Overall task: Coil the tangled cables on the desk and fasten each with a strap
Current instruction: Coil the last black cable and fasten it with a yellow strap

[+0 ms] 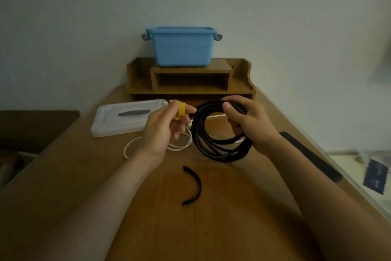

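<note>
Head view: the right hand [249, 121] grips the black cable [222, 155], which is wound into a round coil and held tilted above the wooden surface [190, 229], fingers curled round the coil's far right side and the thumb laid over the top strands. Just left of the coil, the left hand [167, 125] pinches a yellow strap [181, 109] between thumb and fingertips, the strap bent into a small loop, with the lower fingers loosely spread. A white cable [125, 151] lies in loose, unfastened loops on the surface beneath and between the two hands. Nearer the person, a black strap [198, 184] lies curved and alone on the surface. Far left lies a white lid [110, 125], flat, with a grey strip [133, 112] along its middle. At the far end stands a wooden shelf unit [241, 85]; its open middle compartment is dark and its contents cannot be told. A blue bin [182, 49] with grey side handles sits on top of it, its inside hidden from this angle. A long dark flat object [311, 155] lies along the right edge. Beyond that edge, lower down, is a dark blue packet [374, 178] with pale marks too blurred to read.
</note>
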A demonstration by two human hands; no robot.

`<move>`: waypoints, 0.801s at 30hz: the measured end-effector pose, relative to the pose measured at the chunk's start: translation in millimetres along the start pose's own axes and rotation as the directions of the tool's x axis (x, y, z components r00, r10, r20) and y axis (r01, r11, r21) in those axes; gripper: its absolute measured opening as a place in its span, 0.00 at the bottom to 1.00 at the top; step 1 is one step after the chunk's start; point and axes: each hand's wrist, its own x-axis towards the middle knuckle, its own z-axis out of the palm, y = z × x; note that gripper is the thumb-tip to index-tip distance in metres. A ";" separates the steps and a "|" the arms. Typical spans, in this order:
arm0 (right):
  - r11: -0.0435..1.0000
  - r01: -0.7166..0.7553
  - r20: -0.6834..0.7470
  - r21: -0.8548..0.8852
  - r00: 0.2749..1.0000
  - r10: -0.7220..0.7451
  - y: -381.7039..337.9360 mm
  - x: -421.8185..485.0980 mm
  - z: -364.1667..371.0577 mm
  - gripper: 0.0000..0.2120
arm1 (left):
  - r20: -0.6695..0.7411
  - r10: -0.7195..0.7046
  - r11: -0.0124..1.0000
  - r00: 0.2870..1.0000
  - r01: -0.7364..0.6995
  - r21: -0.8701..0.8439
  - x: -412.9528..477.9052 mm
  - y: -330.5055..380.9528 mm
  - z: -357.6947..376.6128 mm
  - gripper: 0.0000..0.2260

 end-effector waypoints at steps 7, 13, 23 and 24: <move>0.971 0.090 0.209 -0.223 0.977 -0.043 -14.4 -3.9 9.0 0.07 | -0.105 0.071 0.992 0.992 -0.059 0.116 8.5 6.5 -4.5 0.10; 0.907 0.181 0.244 -0.381 0.966 -0.091 -13.1 0.3 16.3 0.10 | 0.056 0.092 0.955 0.994 -0.104 0.278 31.6 8.0 3.7 0.12; 0.922 0.258 0.257 -0.289 0.948 -0.185 -19.9 -2.4 15.9 0.24 | 0.297 0.025 0.956 0.955 -0.109 0.272 38.4 7.9 14.7 0.23; 0.929 0.249 0.274 -0.274 0.946 -0.173 -21.3 -3.0 16.9 0.22 | 0.310 0.015 0.964 0.951 -0.096 0.247 37.2 7.5 12.6 0.22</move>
